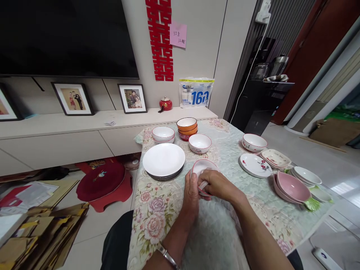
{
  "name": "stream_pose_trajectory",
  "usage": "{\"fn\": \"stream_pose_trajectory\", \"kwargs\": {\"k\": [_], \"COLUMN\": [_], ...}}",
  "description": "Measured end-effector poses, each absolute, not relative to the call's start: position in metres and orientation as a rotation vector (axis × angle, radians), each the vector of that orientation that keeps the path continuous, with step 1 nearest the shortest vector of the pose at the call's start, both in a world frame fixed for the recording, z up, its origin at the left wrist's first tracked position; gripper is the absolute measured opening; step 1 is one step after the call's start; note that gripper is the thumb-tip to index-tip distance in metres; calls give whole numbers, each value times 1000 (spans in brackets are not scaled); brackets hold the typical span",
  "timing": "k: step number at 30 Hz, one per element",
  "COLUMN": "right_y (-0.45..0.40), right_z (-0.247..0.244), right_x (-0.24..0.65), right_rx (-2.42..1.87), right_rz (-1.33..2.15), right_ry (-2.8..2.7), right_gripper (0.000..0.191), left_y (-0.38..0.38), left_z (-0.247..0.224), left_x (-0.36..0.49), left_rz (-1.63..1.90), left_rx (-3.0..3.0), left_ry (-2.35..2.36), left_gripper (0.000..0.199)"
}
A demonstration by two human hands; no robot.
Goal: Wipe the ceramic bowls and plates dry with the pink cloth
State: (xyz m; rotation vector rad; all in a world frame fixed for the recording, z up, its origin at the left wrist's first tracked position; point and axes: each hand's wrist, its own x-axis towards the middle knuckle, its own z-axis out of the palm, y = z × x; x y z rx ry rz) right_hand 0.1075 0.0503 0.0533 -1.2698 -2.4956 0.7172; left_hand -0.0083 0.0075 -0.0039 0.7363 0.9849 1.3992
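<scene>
While gripped by the half-closed left hand (192,190) and the curled right hand (216,182), looked white and round, a red-rimmed bowl (201,165) over the table (223,152), nearer its left edge.

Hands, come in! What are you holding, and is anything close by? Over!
Left hand holding red-rimmed bowl. Right hand on it too. White plates close by, left. Over.

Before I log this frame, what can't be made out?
Head view, all:
- Held bowl: lower part, behind left hand and right hand.
- Right fingertips: hidden by the hand itself.
- Dark plates: count unclear, white plate on top, edges too fine.
- Leftmost photo frame: cut by left edge.
- TV: cut by top edge.
</scene>
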Motion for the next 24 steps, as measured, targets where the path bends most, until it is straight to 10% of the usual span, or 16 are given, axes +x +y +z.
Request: {"fn": "stream_pose_trajectory", "kwargs": {"k": [10,24], "right_y": [48,16], "right_z": [54,57], "right_x": [87,115], "right_rx": [-1770,-1048], "right_rz": [147,894], "right_ry": [-2440,-2334], "right_gripper": [23,36], "left_y": [9,8], "left_z": [-4,-5], "left_x": [-11,-11], "left_rz": [1359,1470], "left_rx": [739,795], "left_ry": [1000,999], "left_gripper": [65,68]}}
